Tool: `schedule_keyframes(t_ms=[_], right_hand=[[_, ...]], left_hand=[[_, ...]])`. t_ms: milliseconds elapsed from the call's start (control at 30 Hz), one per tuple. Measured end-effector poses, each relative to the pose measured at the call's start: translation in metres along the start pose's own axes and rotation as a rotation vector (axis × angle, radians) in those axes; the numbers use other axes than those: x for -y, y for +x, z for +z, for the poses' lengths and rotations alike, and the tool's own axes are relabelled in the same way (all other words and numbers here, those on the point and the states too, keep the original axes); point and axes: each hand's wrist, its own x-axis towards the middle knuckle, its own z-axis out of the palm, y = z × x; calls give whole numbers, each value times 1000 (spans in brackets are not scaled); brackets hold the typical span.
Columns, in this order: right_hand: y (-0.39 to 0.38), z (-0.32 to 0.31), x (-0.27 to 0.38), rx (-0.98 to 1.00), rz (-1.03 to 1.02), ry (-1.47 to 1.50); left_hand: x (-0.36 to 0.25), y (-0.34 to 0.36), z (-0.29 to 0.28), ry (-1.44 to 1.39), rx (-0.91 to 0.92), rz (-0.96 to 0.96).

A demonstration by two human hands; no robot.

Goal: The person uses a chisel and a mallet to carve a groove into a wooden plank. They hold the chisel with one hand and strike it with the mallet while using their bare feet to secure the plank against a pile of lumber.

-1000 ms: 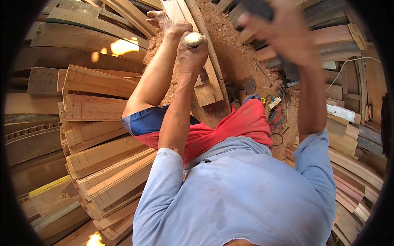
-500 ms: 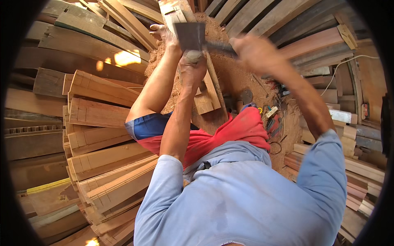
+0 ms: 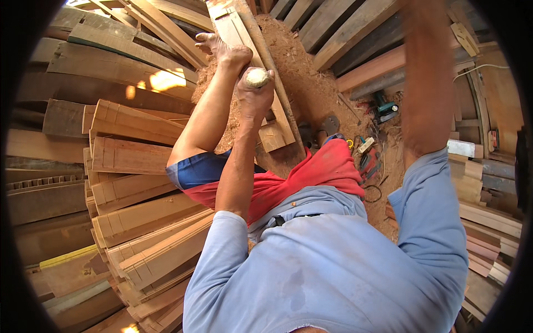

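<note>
A: Left hand (image 3: 255, 99), fingers wrapped tight round a handle (image 3: 256, 78), its pale round top showing above the fist!
B: And the wood?
A: Light wooden board (image 3: 262, 60), running past that hand's right side, a bare foot (image 3: 226, 53) just beyond the knuckles.
B: The right hand?
A: Past the top edge, so I can't tell its grip; the blurred right forearm (image 3: 427, 83) rises well to the left hand's right.
</note>
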Motion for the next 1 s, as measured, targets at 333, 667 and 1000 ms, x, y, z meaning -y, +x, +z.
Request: schedule_keyframes(t_ms=[333, 667, 1000], right_hand=[[-140, 15, -91, 720, 164, -160], [-119, -2, -42, 252, 364, 95], [-86, -6, 23, -228, 364, 599]], left_hand=[[-5, -6, -2, 78, -17, 79], [1, -3, -23, 72, -53, 79], [-5, 22, -36, -7, -66, 207]])
